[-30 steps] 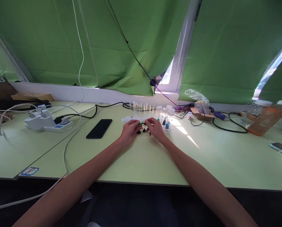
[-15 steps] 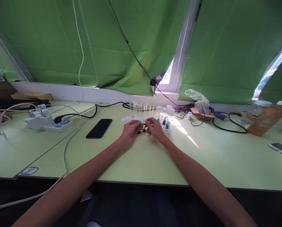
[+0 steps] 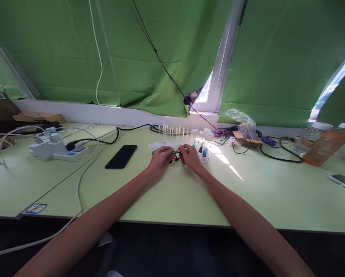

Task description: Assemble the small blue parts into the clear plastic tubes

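Over the pale green table, my left hand (image 3: 160, 159) and my right hand (image 3: 191, 158) are close together with fingers bent inward. A small green part (image 3: 174, 152) sits at the fingertips of my left hand. My right hand pinches at a small dark piece beside it, mostly covered by the fingers. Just below the fingertips lie little black pieces (image 3: 176, 159). Right of my right hand stand clear tubes (image 3: 201, 134) with small green, black and blue pieces inside. Behind my hands is a row of upright clear tubes (image 3: 172, 132), with round white caps (image 3: 153, 146) lying near them.
A black phone (image 3: 121, 157) lies left of my hands. Further left are a white power strip (image 3: 71, 154) and loose cables. To the right are a small open box (image 3: 244, 140), bottles (image 3: 327, 148) and another phone (image 3: 344, 182). Another person's hand (image 3: 0, 141) shows at the far left.
My fingers have shifted slightly around the small green part, and a pale spot now shows between the fingertips. The rest looks the same.
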Available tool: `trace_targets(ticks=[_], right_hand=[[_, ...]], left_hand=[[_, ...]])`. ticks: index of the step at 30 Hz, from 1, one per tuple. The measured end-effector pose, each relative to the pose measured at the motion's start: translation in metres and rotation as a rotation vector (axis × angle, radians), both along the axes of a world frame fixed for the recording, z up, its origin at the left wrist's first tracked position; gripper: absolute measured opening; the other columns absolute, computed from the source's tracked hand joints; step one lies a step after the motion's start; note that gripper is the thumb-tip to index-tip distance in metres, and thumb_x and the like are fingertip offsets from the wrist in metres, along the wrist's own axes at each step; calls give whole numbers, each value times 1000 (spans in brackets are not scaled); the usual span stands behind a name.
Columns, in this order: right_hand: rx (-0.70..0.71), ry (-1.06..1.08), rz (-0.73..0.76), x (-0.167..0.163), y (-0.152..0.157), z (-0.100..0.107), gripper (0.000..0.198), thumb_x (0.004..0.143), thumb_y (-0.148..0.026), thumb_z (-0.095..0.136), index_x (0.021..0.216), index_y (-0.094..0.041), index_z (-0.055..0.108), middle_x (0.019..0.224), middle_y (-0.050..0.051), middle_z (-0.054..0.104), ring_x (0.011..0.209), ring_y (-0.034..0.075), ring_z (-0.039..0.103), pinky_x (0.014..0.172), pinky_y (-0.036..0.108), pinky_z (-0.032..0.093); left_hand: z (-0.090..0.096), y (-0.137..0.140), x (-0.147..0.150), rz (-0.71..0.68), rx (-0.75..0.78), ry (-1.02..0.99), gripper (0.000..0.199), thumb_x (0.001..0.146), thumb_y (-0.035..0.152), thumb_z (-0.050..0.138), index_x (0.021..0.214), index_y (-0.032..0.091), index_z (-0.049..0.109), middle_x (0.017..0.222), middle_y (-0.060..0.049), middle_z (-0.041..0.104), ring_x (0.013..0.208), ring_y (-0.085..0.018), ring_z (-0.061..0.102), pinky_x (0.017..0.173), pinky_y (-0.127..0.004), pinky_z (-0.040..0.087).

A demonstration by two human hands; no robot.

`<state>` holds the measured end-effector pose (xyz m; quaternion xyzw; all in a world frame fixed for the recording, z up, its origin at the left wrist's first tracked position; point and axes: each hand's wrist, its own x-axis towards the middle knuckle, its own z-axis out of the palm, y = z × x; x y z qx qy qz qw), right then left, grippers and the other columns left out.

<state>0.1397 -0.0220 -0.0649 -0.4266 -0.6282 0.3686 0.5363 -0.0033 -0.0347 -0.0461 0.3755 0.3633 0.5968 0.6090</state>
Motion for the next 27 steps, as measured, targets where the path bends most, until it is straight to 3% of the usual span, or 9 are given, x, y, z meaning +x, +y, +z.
trace_targets(ticks=[6,11,27], right_hand=[[34,-16,7,1,-2,0,29,86,-49,56,87,-20,57,87,3,65,48,9,59,35,19,42],[58,3,32,0,0,-1,22,84,-41,59,91,-20,57,94,3,64,51,9,60,36,18,41],[26,-21,-17,0,-3,4,33,88,-49,50,77,-19,57,53,-4,55,38,9,49,40,20,38]], left_hand=[[4,-2,0,51,-16,-15,12,73,10,73,73,12,61,70,-5,64,62,-12,63,67,-26,53],[6,-2,0,46,-23,-10,9,77,8,68,74,12,61,70,-6,65,62,-12,63,65,-25,53],[-1,1,-1,-35,9,8,11,73,12,74,75,11,63,69,-5,66,60,-12,64,66,-25,53]])
